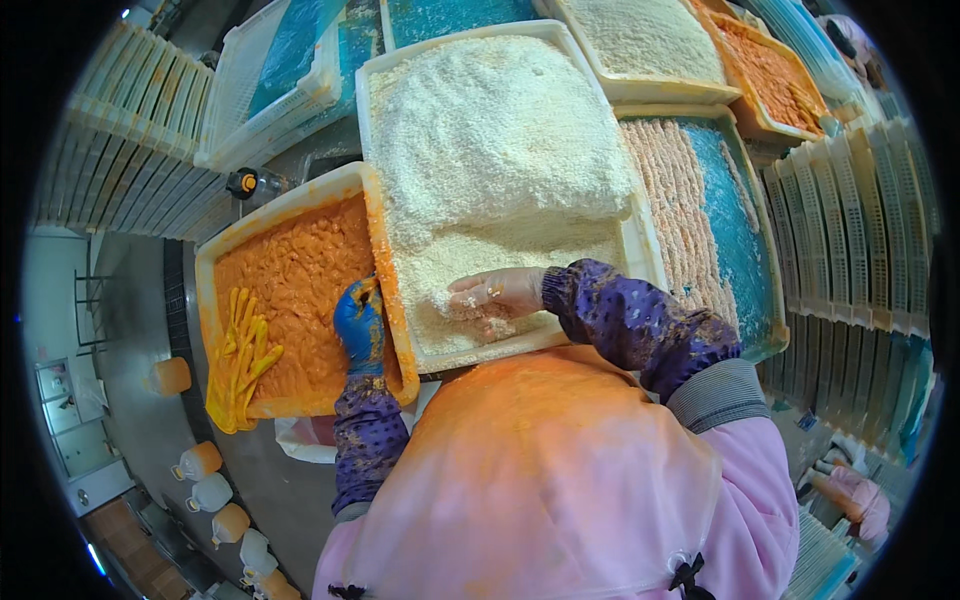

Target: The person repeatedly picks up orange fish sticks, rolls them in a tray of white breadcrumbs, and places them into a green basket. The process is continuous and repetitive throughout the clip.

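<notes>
My left hand, in a blue glove smeared with orange, is closed at the right side of a tub of orange-coated raw meat. Whatever its fingers may hold is hidden. My right hand is low in a large white tray of pale breadcrumbs. Its fingers curl down with crumbs clinging to them; what lies under them cannot be made out. To the right, a tray holds rows of breaded strips on a blue sheet.
Yellow gloves lie over the meat tub's left part. A black-and-orange capped bottle stands behind it. Stacked crates rise at right, more at left. Several jugs stand on the floor. Another person is at far right.
</notes>
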The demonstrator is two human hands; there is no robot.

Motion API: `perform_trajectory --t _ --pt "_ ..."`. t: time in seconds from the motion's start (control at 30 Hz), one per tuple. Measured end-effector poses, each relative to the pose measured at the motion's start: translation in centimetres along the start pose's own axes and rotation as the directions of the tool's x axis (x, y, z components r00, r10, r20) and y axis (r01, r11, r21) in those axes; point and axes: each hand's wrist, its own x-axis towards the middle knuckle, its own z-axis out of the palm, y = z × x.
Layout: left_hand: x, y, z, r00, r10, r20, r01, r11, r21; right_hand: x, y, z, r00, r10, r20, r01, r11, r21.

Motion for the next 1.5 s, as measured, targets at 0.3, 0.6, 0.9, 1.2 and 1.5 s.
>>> perform_trajectory --t 0.3,0.6,0.9,1.2,1.5 --pt "-0.2 -1.5 -4.0 0.999 -0.037 0.013 0.035 0.99 0.138 -18.4 -2.5 2.6 0.852 -0.441 -0.282 0.401 0.896 -0.191" --pt "1.9 -4.5 -15.3 0.974 -0.025 -0.227 0.224 0.308 0.925 -39.4 0.6 -10.0 -0.236 -0.599 -0.765 -0.026 0.791 -0.611" --pt "4.3 -3.9 -12.7 0.888 -0.396 -0.235 0.353 0.255 0.9 -36.6 6.1 -18.8 -0.332 -0.462 -0.822 -0.39 0.861 -0.327" --pt "2.2 -6.3 -13.5 0.948 -0.162 -0.275 0.317 0.376 0.871 -35.3 8.8 -17.9 -0.277 -0.538 -0.796 -0.246 0.84 -0.483" --pt "3.4 -9.8 -14.1 0.969 -0.152 -0.197 0.248 0.534 0.808 -35.5 4.6 -21.3 -0.408 -0.424 -0.809 -0.295 0.899 -0.323"
